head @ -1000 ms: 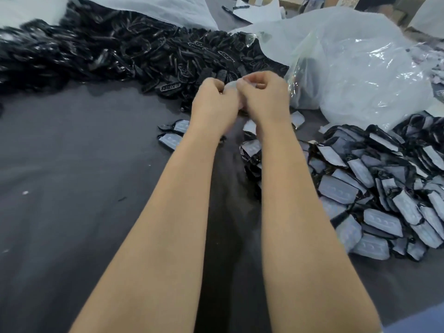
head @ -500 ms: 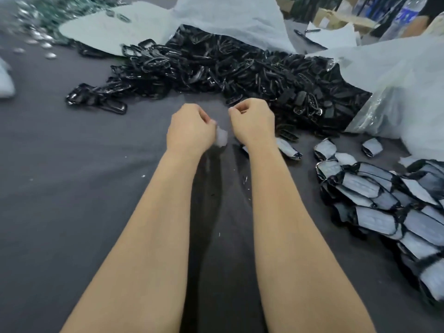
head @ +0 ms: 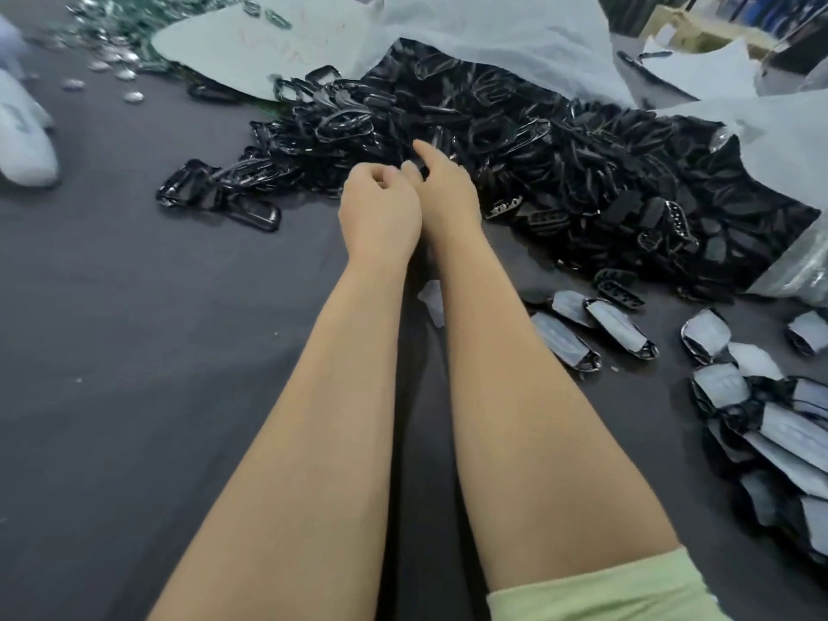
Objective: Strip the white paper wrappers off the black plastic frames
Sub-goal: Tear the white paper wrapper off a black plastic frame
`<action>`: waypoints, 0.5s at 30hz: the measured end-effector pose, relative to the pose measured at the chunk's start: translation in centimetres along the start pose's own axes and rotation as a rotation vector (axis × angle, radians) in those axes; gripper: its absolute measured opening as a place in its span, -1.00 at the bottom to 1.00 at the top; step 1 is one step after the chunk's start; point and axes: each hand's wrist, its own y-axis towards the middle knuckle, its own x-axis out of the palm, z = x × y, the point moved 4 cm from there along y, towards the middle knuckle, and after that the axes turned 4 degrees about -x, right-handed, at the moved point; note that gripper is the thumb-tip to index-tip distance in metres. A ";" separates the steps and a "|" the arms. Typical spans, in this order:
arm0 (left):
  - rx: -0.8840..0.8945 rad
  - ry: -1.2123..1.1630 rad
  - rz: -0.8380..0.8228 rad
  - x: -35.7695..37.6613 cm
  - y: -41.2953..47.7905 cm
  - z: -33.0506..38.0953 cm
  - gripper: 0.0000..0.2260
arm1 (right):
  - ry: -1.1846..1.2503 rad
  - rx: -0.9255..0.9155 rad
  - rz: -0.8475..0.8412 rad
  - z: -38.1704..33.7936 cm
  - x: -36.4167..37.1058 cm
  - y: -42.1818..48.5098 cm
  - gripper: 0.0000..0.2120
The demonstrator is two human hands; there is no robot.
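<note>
**Two bare hands meet at the near edge of a heap of stripped frames**

The left hand (head: pixel 381 208) is curled into a loose fist, and whether anything lies inside it cannot be told; it hides the lower fingers of the right hand (head: pixel 448 190), which stretches one straight finger, gripping nothing visible, over the heap of bare black frames (head: pixel 560 172); between the forearms a loose white paper wrapper (head: pixel 431 302) lies on the dark cloth (head: pixel 134 351); to the right, well apart from the hands, wrapped frames (head: pixel 618 322) lie singly and then piled toward the edge; a white sheet (head: pixel 493 33) overlaps the heap's far side, and a clear bag (head: pixel 797 266) covers its right end; a white bundle (head: pixel 22 141) sits at far left; a pale green sleeve (head: pixel 605 589) shows on the right arm.
</note>
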 end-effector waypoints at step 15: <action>0.060 -0.204 -0.051 -0.5 -3.5 0.4 -0.85 | 0.251 -0.102 0.407 1.2 -7.6 -6.5 -0.85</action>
